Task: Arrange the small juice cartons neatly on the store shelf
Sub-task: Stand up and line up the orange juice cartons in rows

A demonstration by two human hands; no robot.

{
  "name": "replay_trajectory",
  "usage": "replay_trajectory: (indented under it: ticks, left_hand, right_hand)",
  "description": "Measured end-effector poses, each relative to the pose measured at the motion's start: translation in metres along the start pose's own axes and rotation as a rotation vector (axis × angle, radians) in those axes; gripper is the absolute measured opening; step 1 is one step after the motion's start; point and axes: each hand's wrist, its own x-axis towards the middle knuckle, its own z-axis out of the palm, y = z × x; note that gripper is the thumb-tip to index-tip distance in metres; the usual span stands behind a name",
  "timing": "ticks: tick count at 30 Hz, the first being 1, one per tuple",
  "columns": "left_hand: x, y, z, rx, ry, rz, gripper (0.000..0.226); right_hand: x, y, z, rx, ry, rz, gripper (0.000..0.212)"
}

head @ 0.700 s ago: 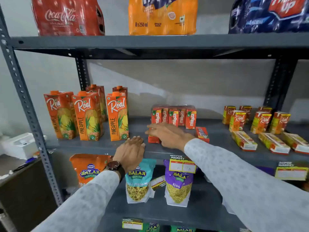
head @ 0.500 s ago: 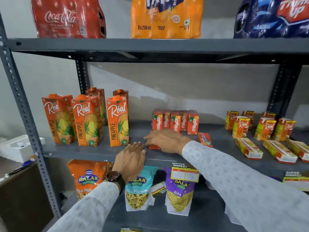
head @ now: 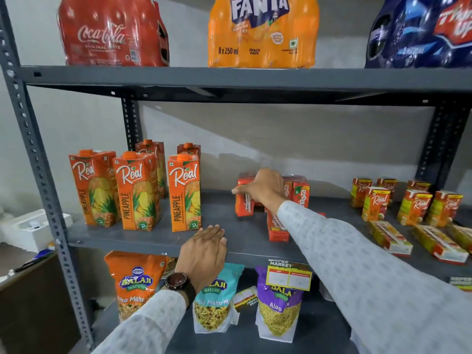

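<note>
My right hand (head: pixel 264 189) grips a small red Maaza carton (head: pixel 244 206), held upright at the left end of the Maaza carton row (head: pixel 301 193) on the grey middle shelf (head: pixel 229 233). Another red Maaza carton (head: pixel 276 227) lies flat in front of the row, partly hidden by my right sleeve. My left hand (head: pixel 204 249) rests flat on the shelf's front edge and holds nothing. Further right, small Real cartons (head: pixel 376 203) stand in a loose group, and more Real cartons (head: pixel 390 238) lie flat in front of them.
Tall Real pineapple cartons (head: pixel 139 191) stand at the left of the same shelf. Soft-drink multipacks (head: pixel 263 31) sit on the shelf above, and Balaji snack bags (head: pixel 277 305) on the shelf below. A price tag (head: pixel 288 277) hangs from the shelf edge.
My right hand has lifted a flat-lying Maaza carton from the shelf front and moved it back, upright, to the left end of the row. My left hand stays on the shelf edge.
</note>
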Motion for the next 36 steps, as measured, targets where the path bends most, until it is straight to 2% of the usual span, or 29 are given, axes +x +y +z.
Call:
replay_trajectory:
  ticks: [6,13,15,18,19,21,24,29,33,36]
  left_hand:
    - [0.000,0.000,0.002,-0.004,0.001,-0.015,0.056]
    - [0.000,0.000,0.002,0.004,0.004,-0.017,0.055]
    - [0.000,0.000,0.001,0.000,0.002,-0.013,0.054]
    - [0.000,0.001,0.001,0.007,0.015,-0.011,0.054]
    - [0.000,0.001,0.001,0.010,0.016,-0.009,0.054]
    - [0.000,0.002,0.000,0.010,0.009,-0.005,0.054]
    - [0.000,0.001,-0.001,0.005,0.001,-0.004,0.056]
    - [0.000,0.001,0.001,0.014,0.007,-0.010,0.054]
    - [0.000,0.002,0.000,0.006,0.001,-0.017,0.055]
    - [0.000,0.001,0.001,0.008,0.005,-0.015,0.055]
  right_hand:
    - [-0.008,0.008,0.020,0.026,-0.032,0.059,0.066]
    - [-0.012,0.003,0.022,-0.002,0.008,-0.011,0.069]
    - [-0.010,0.004,0.023,-0.018,-0.014,-0.042,0.060]
    - [-0.005,0.003,0.023,0.008,-0.101,-0.038,0.030]
    - [-0.003,0.001,0.023,0.017,-0.131,-0.026,0.025]
    - [-0.003,-0.001,0.021,0.032,-0.160,-0.011,0.032]
    - [-0.001,0.001,0.019,0.023,-0.095,-0.020,0.055]
    - [0.006,-0.002,0.014,-0.004,-0.184,-0.055,0.038]
    - [0.007,-0.003,0.009,-0.060,-0.158,-0.075,0.046]
    - [0.009,-0.006,0.005,-0.100,-0.164,-0.089,0.035]
